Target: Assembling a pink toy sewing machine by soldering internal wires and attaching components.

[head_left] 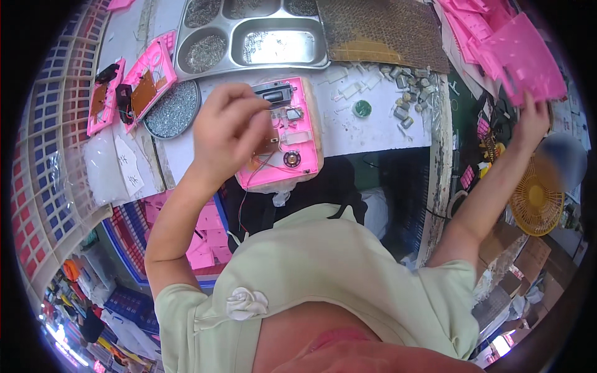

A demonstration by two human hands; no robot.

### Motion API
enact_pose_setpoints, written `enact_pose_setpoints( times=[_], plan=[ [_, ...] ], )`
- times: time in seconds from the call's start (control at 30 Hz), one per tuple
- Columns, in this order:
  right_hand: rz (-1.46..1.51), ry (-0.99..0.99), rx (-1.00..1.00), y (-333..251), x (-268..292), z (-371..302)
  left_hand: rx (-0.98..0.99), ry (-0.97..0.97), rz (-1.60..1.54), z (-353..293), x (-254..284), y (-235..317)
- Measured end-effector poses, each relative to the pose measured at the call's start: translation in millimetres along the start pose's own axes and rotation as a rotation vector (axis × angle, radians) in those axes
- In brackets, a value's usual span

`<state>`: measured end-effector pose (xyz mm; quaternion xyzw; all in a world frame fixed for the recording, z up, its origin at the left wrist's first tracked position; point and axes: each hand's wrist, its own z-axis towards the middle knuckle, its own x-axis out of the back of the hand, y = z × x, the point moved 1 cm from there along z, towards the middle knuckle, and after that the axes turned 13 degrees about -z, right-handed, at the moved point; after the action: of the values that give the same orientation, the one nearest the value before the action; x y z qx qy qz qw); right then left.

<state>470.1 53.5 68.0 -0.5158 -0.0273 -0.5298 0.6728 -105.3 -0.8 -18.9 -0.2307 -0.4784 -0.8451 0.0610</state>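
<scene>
A pink plastic housing [273, 176] lies inner side up on a pad in front of me. It holds a small round speaker [291, 159], thin wires and a black part [273, 93] at its far end. My left hand [230, 130] hovers over the housing's left side, fingers curled inward; whatever they may hold is hidden. Far out to the right, my right hand [532, 121] grips the lower edge of a pink plastic shell [522, 59], beside a heap of similar pink parts [463, 31].
A metal compartment tray [280, 67] with small screws stands at the back. Left are a round dish of screws [171, 112] and pink housings [149, 81]. Small motor-like metal parts [404, 105] and a green round container [362, 109] lie right. A yellow fan [536, 196] stands far right.
</scene>
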Motion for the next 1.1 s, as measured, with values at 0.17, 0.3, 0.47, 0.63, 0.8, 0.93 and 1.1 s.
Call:
enact_pose_setpoints(
  times=[0.17, 0.3, 0.47, 0.63, 0.8, 0.93, 1.1],
  plan=[
    [0.016, -0.155, 0.714, -137.2, -80.7, -176.0, 0.855, -0.256, -1.405, 22.6, 23.6, 31.5],
    [0.054, -0.171, 1.084, -220.5, -141.1, -204.8, 0.785, -0.038, -1.444, 22.7, 51.1, 27.5],
    [0.781, -0.549, 0.106, -213.1, -152.8, -216.7, 0.589, 0.238, -1.090, 6.5, 74.9, 25.7],
    [0.197, -1.020, 0.076, -172.6, -172.5, -251.8, 0.562, 0.311, -1.098, -24.6, 65.2, 10.5],
    [0.257, -1.082, -0.064, -162.4, -183.2, -267.7, 0.618, 0.418, -1.243, -42.9, 55.5, 1.8],
    [0.190, -1.058, -0.056, -170.3, -180.0, -268.9, 0.627, 0.440, -1.222, -50.5, 56.2, -3.8],
    [0.369, -0.960, 0.015, -174.3, -169.9, -270.5, 0.603, 0.364, -1.166, -53.4, 49.9, -1.4]
  ],
)
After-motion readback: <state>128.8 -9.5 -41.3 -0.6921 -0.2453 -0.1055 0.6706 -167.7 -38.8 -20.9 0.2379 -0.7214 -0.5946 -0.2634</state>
